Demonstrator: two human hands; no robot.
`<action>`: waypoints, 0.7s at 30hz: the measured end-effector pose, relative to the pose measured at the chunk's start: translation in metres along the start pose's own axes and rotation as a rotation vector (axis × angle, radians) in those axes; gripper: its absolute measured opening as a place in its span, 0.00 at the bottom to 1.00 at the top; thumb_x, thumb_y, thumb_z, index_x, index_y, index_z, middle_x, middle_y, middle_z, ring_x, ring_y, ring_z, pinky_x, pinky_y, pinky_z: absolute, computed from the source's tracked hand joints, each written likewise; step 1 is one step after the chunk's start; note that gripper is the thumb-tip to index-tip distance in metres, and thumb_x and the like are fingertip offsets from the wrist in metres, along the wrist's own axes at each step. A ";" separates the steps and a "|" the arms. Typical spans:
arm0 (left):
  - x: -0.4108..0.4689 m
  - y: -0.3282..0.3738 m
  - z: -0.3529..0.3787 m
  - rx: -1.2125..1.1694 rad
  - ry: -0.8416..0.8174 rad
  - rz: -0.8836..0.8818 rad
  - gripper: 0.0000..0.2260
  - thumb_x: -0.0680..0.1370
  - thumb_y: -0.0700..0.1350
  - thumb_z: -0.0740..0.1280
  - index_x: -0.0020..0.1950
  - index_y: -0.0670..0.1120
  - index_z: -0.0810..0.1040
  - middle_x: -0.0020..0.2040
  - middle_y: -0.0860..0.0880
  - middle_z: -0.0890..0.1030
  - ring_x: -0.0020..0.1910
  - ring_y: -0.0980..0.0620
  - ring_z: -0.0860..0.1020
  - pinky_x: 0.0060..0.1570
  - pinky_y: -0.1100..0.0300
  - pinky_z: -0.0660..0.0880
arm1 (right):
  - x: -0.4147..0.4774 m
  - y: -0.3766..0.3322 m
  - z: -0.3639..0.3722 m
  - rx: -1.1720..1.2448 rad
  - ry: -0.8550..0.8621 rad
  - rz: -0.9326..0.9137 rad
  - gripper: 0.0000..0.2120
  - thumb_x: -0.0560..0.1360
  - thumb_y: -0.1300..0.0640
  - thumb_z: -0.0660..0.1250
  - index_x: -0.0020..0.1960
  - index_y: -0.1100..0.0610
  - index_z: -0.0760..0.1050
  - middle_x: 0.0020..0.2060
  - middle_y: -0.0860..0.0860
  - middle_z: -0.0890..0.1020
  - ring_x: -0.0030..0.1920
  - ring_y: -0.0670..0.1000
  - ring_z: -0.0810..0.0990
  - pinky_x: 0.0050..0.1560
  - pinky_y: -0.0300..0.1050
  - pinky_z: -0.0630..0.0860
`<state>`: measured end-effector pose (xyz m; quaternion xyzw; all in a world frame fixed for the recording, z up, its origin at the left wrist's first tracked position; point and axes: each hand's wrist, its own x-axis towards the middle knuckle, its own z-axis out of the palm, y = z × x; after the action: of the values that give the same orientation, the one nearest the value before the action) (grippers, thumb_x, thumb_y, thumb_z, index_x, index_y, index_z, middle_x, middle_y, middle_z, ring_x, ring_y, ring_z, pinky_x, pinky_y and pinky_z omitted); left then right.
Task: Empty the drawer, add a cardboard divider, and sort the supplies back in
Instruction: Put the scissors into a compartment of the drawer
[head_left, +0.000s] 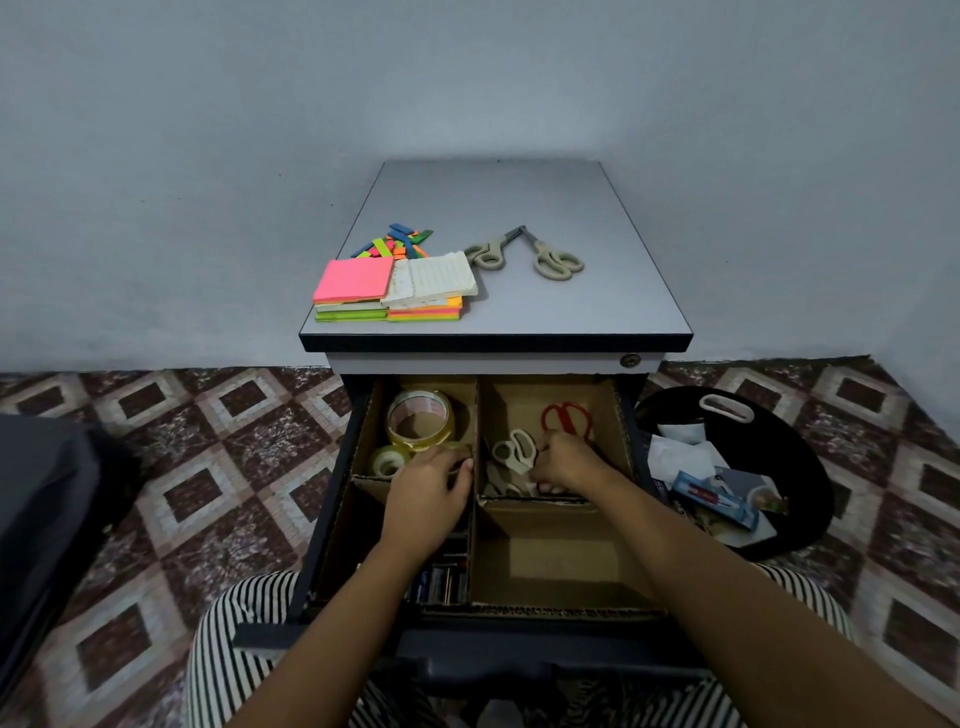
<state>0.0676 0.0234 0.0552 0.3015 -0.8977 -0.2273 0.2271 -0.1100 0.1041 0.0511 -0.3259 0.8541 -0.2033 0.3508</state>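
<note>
Cardboard divider (474, 415): it sits in the drawer (332, 499) and splits it into four cells. Its centre wall runs between your two hands.
Left grip (431, 483): your fingers curl on the near rim of the large tape roll (420, 418) in the upper-left cell. The small tape roll (385, 462) lies just beside it.
Right grip (566, 462): it is down among the white-handled scissors (517, 449) in the upper-right cell, near the red-handled scissors (567, 418). The fingers are curled, but what they hold cannot be told.
Left to sort: the sticky notes (353, 280), index cards (434, 278), colour flags (400, 244) and beige scissors (556, 260) lie on the counter (597, 301), upper centre of the frame.
Risk, divider: it looks loose-fitted. If you lean on the centre wall or drag a roll against it, it may buckle or lift and let the cells mix.
Risk, blades: you are feeling through piled scissors with the points hidden under your hand. You could nick a fingertip or hook one pair on another.
Risk, crowding: the scissor cell already looks full. Two more pairs may ride above the walls and catch when you close the drawer.
</note>
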 end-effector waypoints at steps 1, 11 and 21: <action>0.000 0.000 0.000 -0.004 0.002 -0.001 0.10 0.79 0.46 0.62 0.55 0.44 0.81 0.49 0.47 0.81 0.48 0.50 0.78 0.46 0.57 0.73 | 0.000 -0.001 0.000 -0.026 -0.001 -0.007 0.19 0.73 0.63 0.69 0.63 0.63 0.69 0.44 0.58 0.81 0.36 0.50 0.80 0.42 0.45 0.78; -0.001 0.000 0.000 -0.027 -0.003 -0.005 0.10 0.79 0.46 0.62 0.55 0.44 0.80 0.50 0.47 0.81 0.49 0.50 0.78 0.49 0.53 0.75 | -0.007 0.003 -0.005 -0.269 -0.053 -0.047 0.26 0.73 0.57 0.71 0.65 0.62 0.65 0.56 0.58 0.77 0.50 0.53 0.74 0.47 0.42 0.71; -0.001 -0.001 -0.001 -0.014 -0.010 0.017 0.10 0.79 0.45 0.63 0.56 0.45 0.80 0.51 0.48 0.81 0.50 0.50 0.78 0.49 0.56 0.74 | -0.009 0.004 -0.005 -0.306 -0.078 -0.078 0.15 0.74 0.59 0.68 0.58 0.60 0.69 0.47 0.54 0.72 0.47 0.52 0.71 0.44 0.40 0.67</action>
<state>0.0694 0.0232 0.0549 0.2909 -0.8997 -0.2333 0.2267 -0.1101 0.1144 0.0562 -0.4163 0.8473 -0.0714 0.3219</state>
